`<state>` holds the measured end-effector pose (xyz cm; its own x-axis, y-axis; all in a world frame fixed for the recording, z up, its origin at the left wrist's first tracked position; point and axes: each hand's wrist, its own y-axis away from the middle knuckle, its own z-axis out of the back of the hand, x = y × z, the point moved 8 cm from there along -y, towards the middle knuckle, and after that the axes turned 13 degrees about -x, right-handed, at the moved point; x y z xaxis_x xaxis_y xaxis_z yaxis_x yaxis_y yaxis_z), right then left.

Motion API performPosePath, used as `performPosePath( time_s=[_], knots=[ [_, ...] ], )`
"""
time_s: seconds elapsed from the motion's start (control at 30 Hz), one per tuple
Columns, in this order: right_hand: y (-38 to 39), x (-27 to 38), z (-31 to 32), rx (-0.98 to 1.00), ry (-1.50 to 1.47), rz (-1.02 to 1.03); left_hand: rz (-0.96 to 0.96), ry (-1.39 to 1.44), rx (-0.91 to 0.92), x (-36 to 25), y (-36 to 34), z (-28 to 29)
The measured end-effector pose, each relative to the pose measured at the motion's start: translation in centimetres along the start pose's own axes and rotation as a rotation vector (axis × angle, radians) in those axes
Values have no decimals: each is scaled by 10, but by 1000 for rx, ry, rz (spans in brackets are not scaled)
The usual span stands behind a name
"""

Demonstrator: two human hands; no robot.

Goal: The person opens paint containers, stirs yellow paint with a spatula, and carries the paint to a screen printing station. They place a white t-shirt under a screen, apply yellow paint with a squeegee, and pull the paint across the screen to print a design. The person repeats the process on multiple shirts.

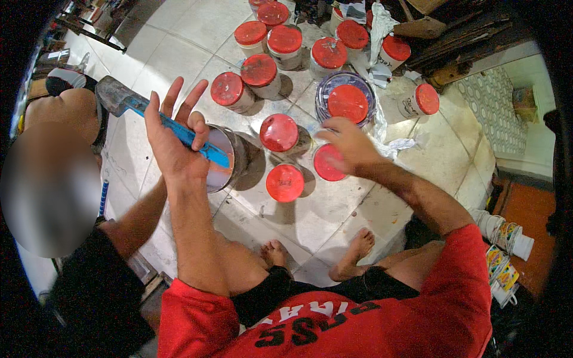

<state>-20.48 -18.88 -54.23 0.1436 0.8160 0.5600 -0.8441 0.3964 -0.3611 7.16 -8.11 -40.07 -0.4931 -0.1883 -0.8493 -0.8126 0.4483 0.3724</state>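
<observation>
In my left hand (179, 143) is a blue-handled scraper (179, 132) with a dark, broad blade. The handle slants across the palm under my thumb, and other fingers stretch upward. Just beyond the hand stands an uncovered bucket (237, 158) with pale insides, partly hidden by hand and handle. My right hand (353, 146), smeared by motion, hovers over or touches a tub's red lid (329, 163); its grip is unclear. Nearby are a tub with a red lid (279, 132), another red-lidded tub (285, 183), and a large dark-rimmed bucket (322, 110) with a red lid (347, 103) on top.
Several red-lidded tubs (258, 70) cluster farther off on the tiled floor (179, 36). One tub (418, 99) lies tilted at the right. White cloth (382, 36) and wood pieces (477, 30) fill the far right. Another person (59, 113) sits close at left.
</observation>
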Motion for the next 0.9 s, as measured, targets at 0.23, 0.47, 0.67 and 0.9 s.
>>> performPosePath(
  time_s=[0.23,0.47,0.67,0.9],
  knots=[
    [-89,24,-86,140,194,-24,-151,-460,102,6,11,-13],
    [-93,-15,-89,72,124,-225,-97,-498,114,1,8,0],
    [-93,-10,-93,-23,131,-195,-90,-500,105,11,3,4],
    [-90,2,-93,-47,21,-260,5,-476,114,24,-4,5]
  ],
)
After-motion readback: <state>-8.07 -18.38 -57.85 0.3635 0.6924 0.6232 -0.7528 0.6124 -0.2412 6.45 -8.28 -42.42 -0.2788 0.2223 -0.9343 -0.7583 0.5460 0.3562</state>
